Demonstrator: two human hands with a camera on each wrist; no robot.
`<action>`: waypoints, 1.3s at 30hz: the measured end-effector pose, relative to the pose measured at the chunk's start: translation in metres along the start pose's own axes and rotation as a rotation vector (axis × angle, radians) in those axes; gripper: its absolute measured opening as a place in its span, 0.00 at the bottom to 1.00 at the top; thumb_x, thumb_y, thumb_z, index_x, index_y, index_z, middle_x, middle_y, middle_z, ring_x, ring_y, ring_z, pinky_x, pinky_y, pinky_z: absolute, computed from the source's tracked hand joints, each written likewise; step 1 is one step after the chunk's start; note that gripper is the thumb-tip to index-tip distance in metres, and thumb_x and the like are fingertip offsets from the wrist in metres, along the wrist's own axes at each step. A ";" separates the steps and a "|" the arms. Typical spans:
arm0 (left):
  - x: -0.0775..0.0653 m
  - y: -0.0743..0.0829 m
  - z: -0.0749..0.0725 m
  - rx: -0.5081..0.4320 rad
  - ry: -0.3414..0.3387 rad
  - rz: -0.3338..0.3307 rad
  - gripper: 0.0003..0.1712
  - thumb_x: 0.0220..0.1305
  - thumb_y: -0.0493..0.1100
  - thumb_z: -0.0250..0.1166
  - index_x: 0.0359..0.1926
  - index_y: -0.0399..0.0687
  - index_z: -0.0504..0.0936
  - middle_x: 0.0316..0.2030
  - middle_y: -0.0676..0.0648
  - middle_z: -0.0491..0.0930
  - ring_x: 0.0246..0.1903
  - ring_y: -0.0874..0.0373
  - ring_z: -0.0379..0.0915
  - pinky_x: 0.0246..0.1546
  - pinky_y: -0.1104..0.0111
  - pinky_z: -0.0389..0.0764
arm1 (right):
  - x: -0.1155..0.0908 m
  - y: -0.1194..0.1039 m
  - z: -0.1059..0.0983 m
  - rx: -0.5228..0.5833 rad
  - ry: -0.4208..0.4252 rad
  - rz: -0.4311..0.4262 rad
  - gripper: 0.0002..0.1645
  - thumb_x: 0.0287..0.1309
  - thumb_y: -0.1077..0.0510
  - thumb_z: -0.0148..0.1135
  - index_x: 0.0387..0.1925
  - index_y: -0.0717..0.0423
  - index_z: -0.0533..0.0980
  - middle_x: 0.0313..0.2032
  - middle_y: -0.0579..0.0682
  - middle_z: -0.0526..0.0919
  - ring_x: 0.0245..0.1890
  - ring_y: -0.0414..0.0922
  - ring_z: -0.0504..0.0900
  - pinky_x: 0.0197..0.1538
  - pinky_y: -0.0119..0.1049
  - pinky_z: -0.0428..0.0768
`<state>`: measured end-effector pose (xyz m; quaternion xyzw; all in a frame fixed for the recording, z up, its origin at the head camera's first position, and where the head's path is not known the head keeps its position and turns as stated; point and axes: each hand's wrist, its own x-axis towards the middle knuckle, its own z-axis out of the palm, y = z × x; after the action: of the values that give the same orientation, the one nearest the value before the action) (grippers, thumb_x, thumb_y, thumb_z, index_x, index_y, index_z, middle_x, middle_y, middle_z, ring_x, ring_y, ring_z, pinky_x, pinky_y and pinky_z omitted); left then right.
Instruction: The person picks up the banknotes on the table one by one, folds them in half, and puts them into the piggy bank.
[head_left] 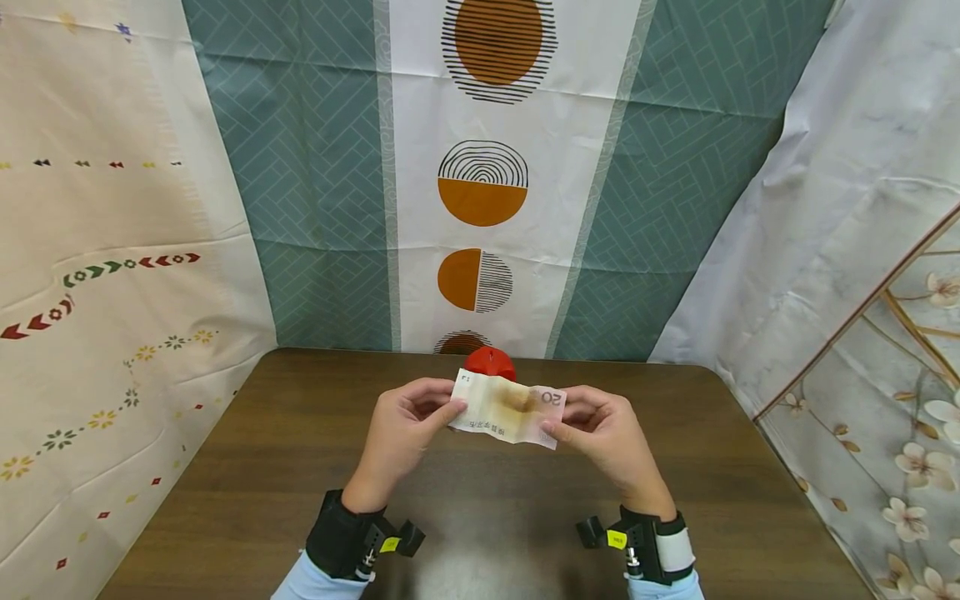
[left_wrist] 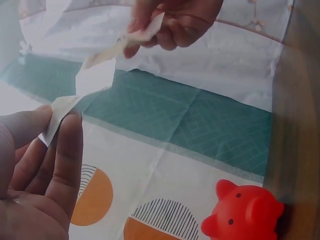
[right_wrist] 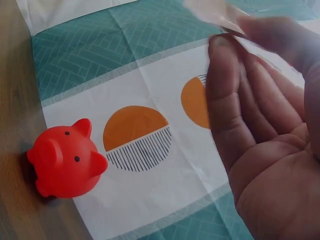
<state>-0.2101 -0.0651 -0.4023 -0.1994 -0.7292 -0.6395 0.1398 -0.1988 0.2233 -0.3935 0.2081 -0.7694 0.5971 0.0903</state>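
Observation:
A creased, pale yellow and pink banknote [head_left: 504, 408] marked 20 is stretched between both hands above the table. My left hand [head_left: 408, 433] pinches one end between thumb and fingers. The opposite end is pinched by my right hand [head_left: 606, 437]. In the left wrist view the banknote [left_wrist: 96, 77] bends in folds along its length. Behind it on the table stands a red piggy bank [head_left: 491, 363], partly covered by the note in the head view. Its ears, eyes and snout show in the right wrist view, where the piggy bank [right_wrist: 67, 159] is apart from the hand.
The brown wooden table [head_left: 247, 492] ends at a hanging cloth [head_left: 330, 208] in green and white with orange circles. Patterned cream cloth [head_left: 127, 333] hangs at the left, and white floral cloth [head_left: 847, 333] at the right. Each wrist wears a black strap with a small camera.

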 end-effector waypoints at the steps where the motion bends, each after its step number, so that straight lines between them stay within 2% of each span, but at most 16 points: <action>1: -0.001 0.001 0.000 0.003 -0.004 0.012 0.13 0.60 0.39 0.75 0.47 0.45 0.88 0.35 0.44 0.89 0.29 0.58 0.80 0.32 0.70 0.85 | 0.000 0.000 0.001 0.001 -0.021 -0.008 0.18 0.56 0.66 0.75 0.49 0.61 0.83 0.37 0.48 0.91 0.29 0.43 0.85 0.32 0.35 0.85; 5: -0.002 0.002 0.001 0.009 -0.044 0.060 0.13 0.62 0.38 0.73 0.49 0.44 0.88 0.36 0.44 0.88 0.30 0.59 0.79 0.32 0.70 0.85 | -0.001 -0.002 0.004 0.002 -0.084 -0.045 0.18 0.57 0.66 0.73 0.50 0.59 0.83 0.41 0.54 0.90 0.33 0.43 0.86 0.32 0.36 0.85; 10: -0.004 0.005 0.004 0.007 -0.133 0.118 0.12 0.64 0.37 0.71 0.49 0.43 0.88 0.36 0.44 0.88 0.30 0.60 0.79 0.32 0.69 0.85 | -0.002 -0.003 0.009 -0.002 -0.113 -0.086 0.17 0.56 0.66 0.74 0.49 0.58 0.83 0.39 0.53 0.90 0.36 0.44 0.88 0.38 0.39 0.87; 14: -0.004 0.006 0.007 -0.003 -0.185 0.144 0.11 0.65 0.36 0.71 0.49 0.42 0.88 0.35 0.44 0.88 0.30 0.62 0.79 0.32 0.69 0.85 | -0.002 -0.003 0.012 -0.002 -0.151 -0.149 0.18 0.56 0.67 0.74 0.49 0.58 0.82 0.36 0.53 0.90 0.34 0.45 0.87 0.39 0.39 0.87; 20: -0.004 0.007 0.009 -0.003 -0.198 0.151 0.12 0.65 0.36 0.71 0.49 0.41 0.88 0.34 0.43 0.88 0.30 0.63 0.79 0.32 0.70 0.85 | -0.002 -0.001 0.015 -0.013 -0.206 -0.221 0.26 0.56 0.69 0.73 0.56 0.56 0.77 0.32 0.59 0.86 0.31 0.43 0.85 0.32 0.38 0.86; 24: -0.005 0.007 0.009 -0.009 -0.186 0.146 0.11 0.65 0.36 0.70 0.49 0.42 0.88 0.33 0.44 0.87 0.28 0.63 0.77 0.30 0.71 0.83 | -0.002 -0.003 0.016 -0.014 -0.196 -0.237 0.28 0.56 0.69 0.73 0.58 0.56 0.75 0.32 0.60 0.86 0.31 0.42 0.85 0.31 0.39 0.86; 29: -0.004 0.005 0.008 -0.041 -0.163 0.160 0.14 0.66 0.35 0.69 0.52 0.42 0.86 0.32 0.43 0.84 0.28 0.62 0.76 0.28 0.71 0.82 | -0.003 -0.004 0.019 0.033 -0.114 -0.230 0.28 0.54 0.72 0.72 0.57 0.58 0.75 0.31 0.55 0.86 0.29 0.43 0.84 0.29 0.38 0.85; 35: -0.005 0.003 0.010 -0.077 -0.131 0.162 0.26 0.63 0.33 0.71 0.62 0.43 0.77 0.37 0.42 0.85 0.36 0.59 0.81 0.39 0.70 0.85 | -0.001 -0.002 0.030 0.103 0.135 -0.229 0.29 0.56 0.75 0.69 0.60 0.66 0.74 0.33 0.42 0.87 0.28 0.40 0.83 0.31 0.31 0.83; 39: -0.006 0.005 0.014 -0.102 -0.093 0.161 0.32 0.61 0.32 0.72 0.65 0.44 0.72 0.40 0.41 0.86 0.39 0.56 0.80 0.46 0.70 0.85 | 0.002 -0.002 0.043 0.203 0.246 -0.223 0.29 0.57 0.75 0.68 0.61 0.69 0.72 0.32 0.41 0.87 0.28 0.39 0.82 0.35 0.29 0.83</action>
<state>-0.2015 -0.0513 -0.4028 -0.2938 -0.6831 -0.6524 0.1466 -0.1950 0.1813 -0.4030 0.2259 -0.6606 0.6787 0.2278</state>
